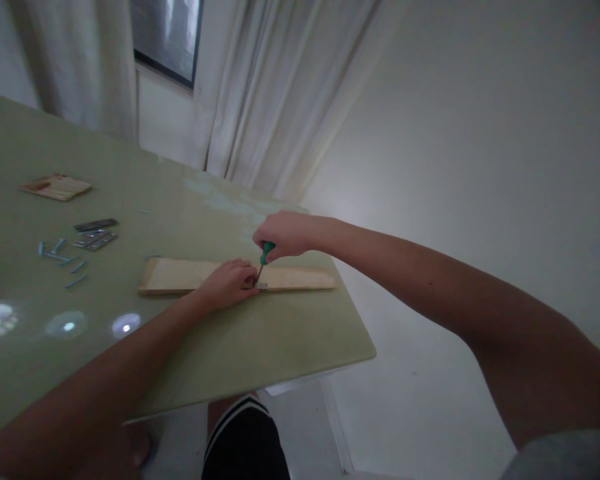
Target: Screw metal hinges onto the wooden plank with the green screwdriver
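A long, pale wooden board (300, 277) lies flat near the table's right end. Low on the board, by its near edge, sits a small metal plate (263, 287). My left hand (226, 283) rests on the board, its fingers and thumb closed about the plate's left end; whether a screw is between them is too small to tell. Wrapped round the green handle of a screwdriver (267, 253) is my right hand (286, 233), just above the board. The screwdriver stands tilted, shaft down, and its tip meets the plate close to my left fingertips.
Several metal plates (96, 233) lie in a pile on the green table (220, 360), with several loose screws (63, 257) beside them. A smaller piece of wood (57, 187) lies further back. Curtains (270, 87) hang behind the table; a white wall stands at the right.
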A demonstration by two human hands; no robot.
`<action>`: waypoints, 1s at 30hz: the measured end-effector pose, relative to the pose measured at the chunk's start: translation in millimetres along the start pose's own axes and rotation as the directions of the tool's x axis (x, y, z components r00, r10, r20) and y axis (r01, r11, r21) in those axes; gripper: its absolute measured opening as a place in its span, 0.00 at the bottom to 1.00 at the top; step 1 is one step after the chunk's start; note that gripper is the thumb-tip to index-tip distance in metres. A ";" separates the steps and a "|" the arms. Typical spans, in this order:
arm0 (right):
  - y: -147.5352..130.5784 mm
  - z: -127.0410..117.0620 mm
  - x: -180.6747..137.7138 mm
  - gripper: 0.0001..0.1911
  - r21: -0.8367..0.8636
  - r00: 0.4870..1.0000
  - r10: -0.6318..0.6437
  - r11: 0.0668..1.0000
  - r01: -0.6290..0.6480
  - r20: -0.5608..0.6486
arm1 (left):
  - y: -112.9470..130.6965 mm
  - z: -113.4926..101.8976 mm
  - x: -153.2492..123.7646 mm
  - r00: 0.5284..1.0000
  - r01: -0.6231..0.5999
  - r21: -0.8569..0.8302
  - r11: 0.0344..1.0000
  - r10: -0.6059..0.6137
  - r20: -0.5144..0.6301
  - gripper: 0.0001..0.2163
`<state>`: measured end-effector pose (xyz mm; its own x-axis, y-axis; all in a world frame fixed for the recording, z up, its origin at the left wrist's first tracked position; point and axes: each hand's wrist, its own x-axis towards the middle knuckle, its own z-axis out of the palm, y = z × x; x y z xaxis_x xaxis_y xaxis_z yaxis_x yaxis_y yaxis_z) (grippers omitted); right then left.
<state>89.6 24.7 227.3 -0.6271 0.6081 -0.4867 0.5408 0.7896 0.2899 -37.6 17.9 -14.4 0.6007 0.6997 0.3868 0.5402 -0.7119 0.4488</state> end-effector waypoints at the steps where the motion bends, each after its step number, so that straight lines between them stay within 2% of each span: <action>1: 2.2 1.7 2.3 0.10 0.051 0.999 0.038 0.998 -0.037 -0.011 | 0.0 -0.1 0.0 1.000 0.002 0.000 1.000 -0.002 0.002 0.07; 5: 15.8 15.4 10.9 0.14 0.269 0.962 0.250 0.924 -0.272 0.114 | 0.2 -0.8 0.4 1.000 0.014 0.003 1.000 -0.014 0.020 0.08; 8: 21.8 24.9 6.0 0.17 0.304 0.950 0.280 0.901 -0.310 0.140 | 0.3 -1.0 0.4 1.000 0.016 0.003 1.000 -0.016 0.021 0.07; 10: 21.7 28.1 -4.6 0.16 0.315 0.953 0.288 0.899 -0.304 0.098 | 0.4 -0.9 0.1 1.000 0.011 0.003 1.000 -0.011 0.015 0.07; 11: 21.0 28.9 -11.1 0.16 0.305 0.966 0.254 0.917 -0.256 0.047 | 0.4 -0.8 -0.1 1.000 0.008 0.002 1.000 -0.008 0.012 0.07; 13: 19.2 29.8 -23.0 0.16 0.221 0.994 0.076 0.974 -0.057 -0.082 | 0.5 -0.6 -0.4 1.000 0.003 0.000 1.000 -0.003 0.002 0.07; 15: 16.7 31.6 -28.9 0.15 0.075 0.977 -0.131 0.987 0.146 -0.171 | 0.6 -0.6 -0.8 1.000 0.000 -0.003 1.000 0.000 -0.005 0.07; 16: 14.8 33.4 -28.5 0.13 0.013 0.965 -0.182 0.982 0.188 -0.190 | 0.8 -0.8 -0.9 1.000 0.000 -0.005 1.000 0.000 -0.007 0.07; 17: 12.1 35.8 -25.9 0.12 -0.022 0.964 -0.165 0.986 0.164 -0.210 | 0.9 -1.0 -1.0 1.000 0.001 -0.006 1.000 -0.001 -0.008 0.08; 19: 4.0 41.5 -15.8 0.16 -0.013 0.964 0.017 1.000 -0.021 -0.266 | 1.3 -1.6 -1.1 1.000 0.006 -0.004 1.000 -0.006 -0.006 0.08; 22: -10.3 47.7 -0.9 0.19 0.083 0.893 0.322 0.946 -0.312 -0.314 | 1.8 -2.5 -1.2 1.000 0.009 0.005 1.000 -0.009 0.002 0.09; 24: -14.9 47.1 0.9 0.18 0.111 0.867 0.381 0.924 -0.365 -0.320 | 2.3 -3.1 -1.2 1.000 0.012 0.012 1.000 -0.012 0.005 0.09; 26: -11.7 42.9 -4.4 0.16 0.120 0.900 0.300 0.954 -0.275 -0.316 | 2.8 -3.6 -1.3 1.000 0.017 0.016 1.000 -0.017 0.002 0.09; 28: -2.2 37.5 -12.6 0.19 0.148 0.947 0.104 0.987 -0.061 -0.302 | 3.0 -4.1 -1.2 1.000 0.015 0.017 1.000 -0.015 0.000 0.09; 30: 7.6 34.5 -18.4 0.18 0.178 0.950 -0.067 0.976 0.126 -0.305 | 2.6 -4.0 -1.1 1.000 0.010 0.014 1.000 -0.010 0.001 0.09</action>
<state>124.6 16.6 210.0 -0.8033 0.5493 -0.2305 0.5481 0.8330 0.0751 -39.3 15.5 -10.4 0.5962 0.7065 0.3812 0.5544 -0.7058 0.4410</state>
